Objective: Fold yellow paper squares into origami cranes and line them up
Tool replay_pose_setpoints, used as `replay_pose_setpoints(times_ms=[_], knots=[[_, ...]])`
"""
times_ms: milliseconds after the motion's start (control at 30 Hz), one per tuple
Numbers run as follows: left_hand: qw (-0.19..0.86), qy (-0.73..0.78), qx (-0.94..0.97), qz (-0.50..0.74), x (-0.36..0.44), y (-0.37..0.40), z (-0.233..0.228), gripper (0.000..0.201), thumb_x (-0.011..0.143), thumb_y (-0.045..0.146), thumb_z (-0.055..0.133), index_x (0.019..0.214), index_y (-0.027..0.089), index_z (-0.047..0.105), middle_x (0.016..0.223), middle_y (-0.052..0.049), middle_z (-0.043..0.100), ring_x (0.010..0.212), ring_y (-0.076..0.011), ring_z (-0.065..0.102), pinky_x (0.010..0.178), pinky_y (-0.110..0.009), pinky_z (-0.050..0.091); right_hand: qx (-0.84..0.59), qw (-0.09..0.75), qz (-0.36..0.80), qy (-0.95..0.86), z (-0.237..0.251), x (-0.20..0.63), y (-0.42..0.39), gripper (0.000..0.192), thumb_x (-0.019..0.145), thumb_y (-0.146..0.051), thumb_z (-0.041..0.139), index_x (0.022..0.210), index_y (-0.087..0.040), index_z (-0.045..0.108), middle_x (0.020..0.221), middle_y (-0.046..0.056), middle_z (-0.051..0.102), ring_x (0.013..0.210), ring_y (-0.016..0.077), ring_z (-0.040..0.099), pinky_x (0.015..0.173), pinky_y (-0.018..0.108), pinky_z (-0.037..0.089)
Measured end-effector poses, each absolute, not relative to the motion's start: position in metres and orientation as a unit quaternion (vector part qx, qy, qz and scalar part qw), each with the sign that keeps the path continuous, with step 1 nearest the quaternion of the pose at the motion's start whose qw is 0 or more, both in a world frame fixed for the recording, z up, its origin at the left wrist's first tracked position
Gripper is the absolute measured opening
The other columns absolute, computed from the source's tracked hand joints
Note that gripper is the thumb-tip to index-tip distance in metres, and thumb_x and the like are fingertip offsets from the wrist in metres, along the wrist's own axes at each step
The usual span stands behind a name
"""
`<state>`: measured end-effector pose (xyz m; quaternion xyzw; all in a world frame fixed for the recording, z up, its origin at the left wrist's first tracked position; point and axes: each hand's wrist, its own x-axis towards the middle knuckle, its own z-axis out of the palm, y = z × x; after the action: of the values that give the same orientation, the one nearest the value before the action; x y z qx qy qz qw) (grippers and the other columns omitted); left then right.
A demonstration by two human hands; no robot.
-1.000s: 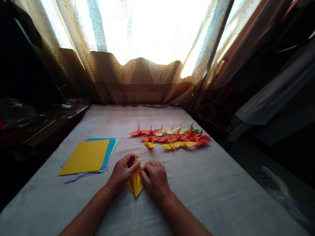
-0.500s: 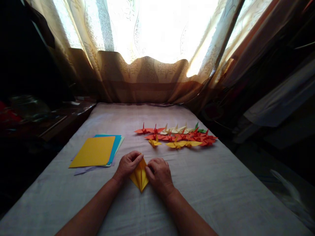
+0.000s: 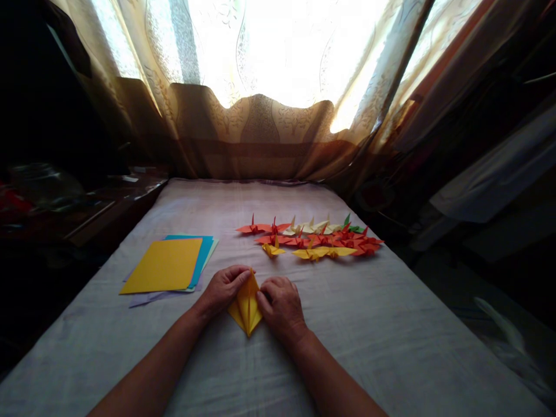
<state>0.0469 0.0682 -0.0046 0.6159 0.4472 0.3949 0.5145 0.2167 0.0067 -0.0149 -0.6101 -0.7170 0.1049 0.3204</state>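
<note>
Left hand pinched yellow paper at far end; right hand curled at its edge, grip unclear; paper lay part-folded on cloth; cranes appeared complete; sheet stack lay unfolded.

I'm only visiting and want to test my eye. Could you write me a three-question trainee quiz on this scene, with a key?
1. True or false: the left hand is well away from the diamond-shaped folded yellow paper.
2. Multiple choice: the top square sheet of the flat coloured-paper stack is a) green, b) yellow, c) red.
3. Fill in: the red, cream, yellow and green folded-paper birds stand to the ___ of that stack.

Key: 1. False; it holds that folded paper. 2. b. 3. Right.
</note>
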Motion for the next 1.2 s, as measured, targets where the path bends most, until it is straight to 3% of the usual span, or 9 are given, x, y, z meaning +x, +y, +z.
replay_pose_setpoints(times_ms=[233, 433, 533, 1200], knots=[[0.504, 0.455, 0.606, 0.415, 0.051, 0.067, -0.009, 0.042, 0.073, 0.056, 0.069, 0.079, 0.015, 0.074, 0.07, -0.001, 0.069, 0.067, -0.0164, 0.06, 0.066, -0.025, 0.049, -0.613, 0.325, 0.099, -0.713, -0.014, 0.215, 0.007, 0.013, 0.081, -0.016, 0.069, 0.071, -0.021, 0.065, 0.084, 0.001, 0.068, 0.088, 0.0185, 0.056, 0.08, 0.03, 0.032], [0.497, 0.457, 0.597, 0.432, 0.051, 0.066, -0.008, 0.04, 0.069, 0.054, 0.072, 0.086, 0.018, 0.075, 0.085, -0.005, 0.075, 0.08, -0.0198, 0.066, 0.076, -0.028, 0.053, -0.619, 0.315, 0.096, -0.713, -0.013, 0.214, 0.007, 0.014, 0.082, -0.016, 0.068, 0.07, -0.021, 0.064, 0.083, 0.001, 0.067, 0.087, 0.0183, 0.055, 0.079, 0.03, 0.031], [0.497, 0.458, 0.594, 0.436, 0.053, 0.065, -0.008, 0.04, 0.066, 0.052, 0.076, 0.084, 0.017, 0.075, 0.081, -0.005, 0.075, 0.075, -0.0197, 0.066, 0.071, -0.028, 0.054, -0.618, 0.316, 0.097, -0.713, -0.013, 0.214, 0.007, 0.014, 0.082, -0.016, 0.068, 0.07, -0.02, 0.063, 0.083, 0.0, 0.067, 0.088, 0.0183, 0.055, 0.08, 0.03, 0.031], [0.475, 0.465, 0.593, 0.455, 0.06, 0.065, -0.01, 0.042, 0.073, 0.058, 0.069, 0.073, 0.017, 0.065, 0.066, 0.001, 0.059, 0.063, -0.0137, 0.053, 0.06, -0.022, 0.046, -0.605, 0.322, 0.089, -0.723, -0.019, 0.216, 0.008, 0.011, 0.084, -0.017, 0.066, 0.074, -0.022, 0.063, 0.086, 0.001, 0.067, 0.089, 0.0182, 0.055, 0.08, 0.03, 0.031]])
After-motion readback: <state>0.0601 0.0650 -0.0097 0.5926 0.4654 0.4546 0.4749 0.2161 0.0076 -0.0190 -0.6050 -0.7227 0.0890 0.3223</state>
